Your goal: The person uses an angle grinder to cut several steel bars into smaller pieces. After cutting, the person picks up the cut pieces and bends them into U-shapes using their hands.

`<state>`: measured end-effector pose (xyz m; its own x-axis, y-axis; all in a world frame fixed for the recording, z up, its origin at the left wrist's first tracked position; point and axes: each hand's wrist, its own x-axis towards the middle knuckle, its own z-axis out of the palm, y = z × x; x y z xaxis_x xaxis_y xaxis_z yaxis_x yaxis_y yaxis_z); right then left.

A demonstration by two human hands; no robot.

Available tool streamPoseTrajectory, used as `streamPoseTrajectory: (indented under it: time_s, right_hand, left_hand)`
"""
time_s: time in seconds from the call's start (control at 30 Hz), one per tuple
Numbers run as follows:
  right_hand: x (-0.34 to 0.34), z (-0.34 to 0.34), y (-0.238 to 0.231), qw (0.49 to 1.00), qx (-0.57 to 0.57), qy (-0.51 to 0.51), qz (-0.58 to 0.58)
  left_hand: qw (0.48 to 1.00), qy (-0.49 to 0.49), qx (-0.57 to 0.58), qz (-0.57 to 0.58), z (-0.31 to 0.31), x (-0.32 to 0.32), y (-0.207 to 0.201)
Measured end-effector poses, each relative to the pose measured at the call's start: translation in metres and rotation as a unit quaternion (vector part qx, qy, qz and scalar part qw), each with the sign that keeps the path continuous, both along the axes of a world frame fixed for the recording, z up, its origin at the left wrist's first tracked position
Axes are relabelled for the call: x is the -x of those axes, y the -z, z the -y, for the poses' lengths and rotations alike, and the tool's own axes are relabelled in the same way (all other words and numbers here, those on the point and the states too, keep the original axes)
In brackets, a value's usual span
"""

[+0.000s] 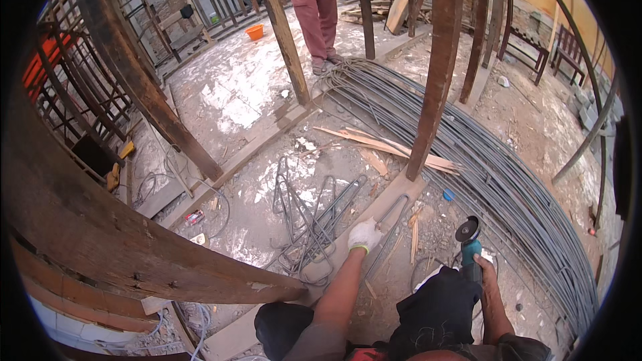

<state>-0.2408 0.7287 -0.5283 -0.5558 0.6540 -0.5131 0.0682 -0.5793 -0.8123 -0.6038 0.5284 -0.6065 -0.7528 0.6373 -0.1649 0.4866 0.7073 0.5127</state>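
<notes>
My left hand (365, 235), in a white work glove, is closed around a bent steel bar (393, 209) low over a wooden floor beam. The bar's hooked end shows beyond the fingers, while the glove covers part of it. In my right hand (487, 269), bare, is a teal angle grinder (471, 249) with a dark cutting disc (467, 229). The disc points away from me and is apart from the bar. Several bent steel bars (309, 224) lie tangled on the ground to the left of my gloved hand.
A long bundle of steel bars (511, 170) curves along the right. Wooden posts (438, 60) rise around me, one just ahead. Splintered wood (394, 149) lies across the ground. Another person (319, 17) stands at the bundle's far end, near an orange bucket (255, 32).
</notes>
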Motion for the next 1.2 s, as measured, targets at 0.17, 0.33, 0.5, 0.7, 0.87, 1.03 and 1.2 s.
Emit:
streamPoseTrajectory:
  time_s: [0.17,0.33,0.5,0.7,0.87,1.03,1.2]
  right_hand:
    - [-0.012,-0.021,-0.012,0.999,0.018,0.023,-0.027]
    - [-0.063,-0.048,-0.018,0.977,0.063,0.052,-0.199]
    - [-0.161,-0.033,0.011,0.994,0.082,0.066,0.001]
    - [-0.203,0.011,0.074,0.982,0.122,0.144,0.024]
    - [-0.218,0.039,0.111,0.96,0.145,0.236,0.026]
    - [-0.242,0.041,0.127,0.93,0.15,0.334,0.008]
    - [-0.269,0.031,0.135,0.932,0.172,0.32,0.012]
  left_hand:
    - [0.999,0.007,0.03,-0.016,-0.008,-0.008,0.012]
    - [0.997,0.027,-0.061,-0.046,0.004,0.0,0.024]
    - [0.998,0.039,-0.047,-0.033,0.002,-0.01,0.011]
    - [0.99,0.082,-0.104,-0.041,0.001,0.0,0.023]
    - [0.995,0.049,-0.082,0.026,0.001,-0.002,0.016]
    - [0.99,0.05,-0.125,0.053,-0.001,-0.003,0.022]
    - [0.967,-0.014,-0.134,0.215,0.001,0.018,0.035]
